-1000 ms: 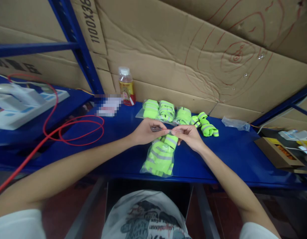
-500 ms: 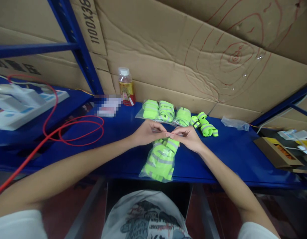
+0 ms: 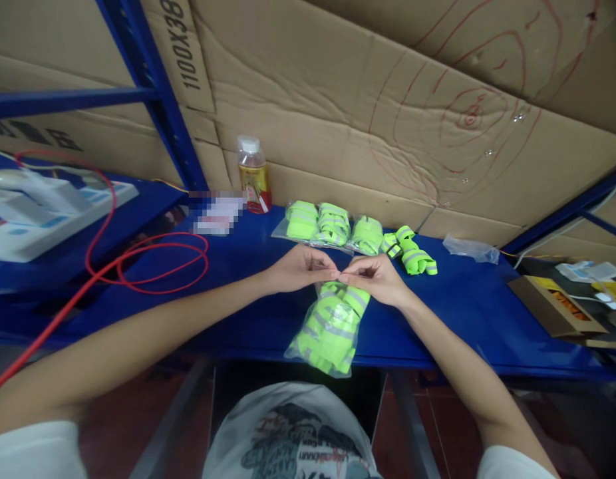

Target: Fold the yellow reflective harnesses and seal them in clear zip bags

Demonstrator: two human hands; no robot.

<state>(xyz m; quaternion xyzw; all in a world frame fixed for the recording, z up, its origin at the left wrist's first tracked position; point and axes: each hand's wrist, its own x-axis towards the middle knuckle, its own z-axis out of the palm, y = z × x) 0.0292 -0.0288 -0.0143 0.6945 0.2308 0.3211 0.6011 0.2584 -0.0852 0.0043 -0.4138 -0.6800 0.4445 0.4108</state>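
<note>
While my lap with the printed white shirt [image 3: 293,436] fills the bottom of the view, both forearms reach forward over the near edge of the blue shelf [image 3: 458,299]; my left hand [image 3: 298,269] and right hand [image 3: 375,278] meet fingertip to fingertip, close together, both pinched on the top edge of a clear bag [image 3: 332,326]; the bag holds folded neon-yellow straps with grey reflective bands; it hangs from the pinch, tilted, its lower end past the shelf's front edge; I cannot tell whether the bag mouth is sealed; left of my left arm a red cable [image 3: 153,263] loops on the shelf and runs off toward the lower left; farther left a white device [image 3: 43,206] sits on a lower blue surface; behind my hands lies a row of bagged strap bundles [image 3: 328,225], just beside one another; right of them a loose strap bundle [image 3: 412,253] lies unbagged; farther right an empty clear bag [image 3: 470,247] lies flat; at the far right a brown carton [image 3: 555,307] sits at the shelf end; at the back a bottle [image 3: 253,174] with a white cap stands upright against the cardboard wall [image 3: 368,93]; a blue upright [image 3: 153,86] runs up on the left.
</note>
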